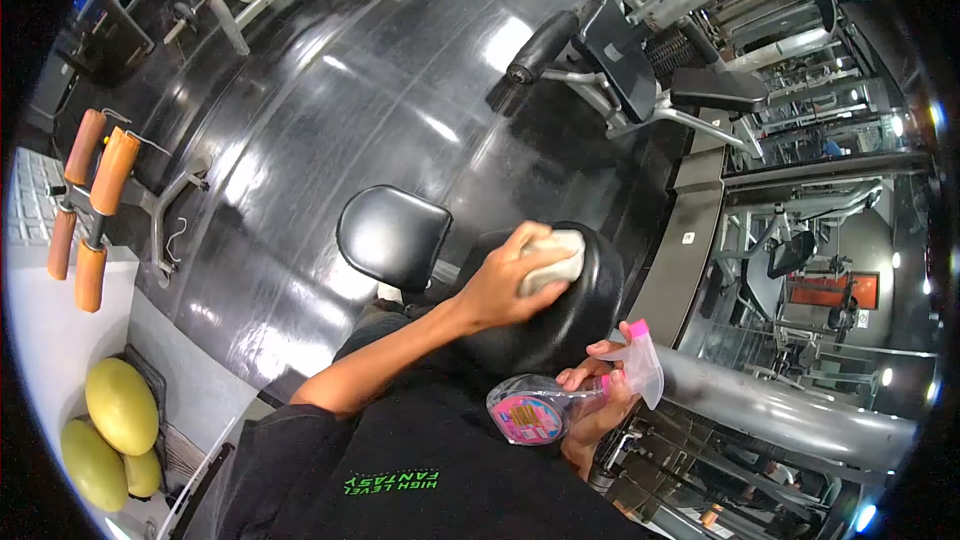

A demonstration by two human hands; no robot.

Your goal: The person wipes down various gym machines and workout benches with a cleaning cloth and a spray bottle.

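My left hand (500, 280) reaches across from the left, fingers closed round a folded pale cloth (556, 262). The cloth is pressed on a rounded black padded cushion (597, 285) with a shiny surface. Below and to the right, my right hand (600, 408) grips a spray bottle (527, 412) by its neck. The bottle lies tilted, its clear body with a pink label towards the left and its whitish spray head (645, 368) with a pink nozzle tip towards the upper right. Part of the right palm is hidden behind the bottle.
Left of the cushion is a black padded seat (393, 237). A machine with black pads (617, 60) stands at the upper right. Mirrors and a thick grey tube (780, 410) line the right. Orange-brown handles (114, 172) and yellow-green balls (122, 406) are at the left.
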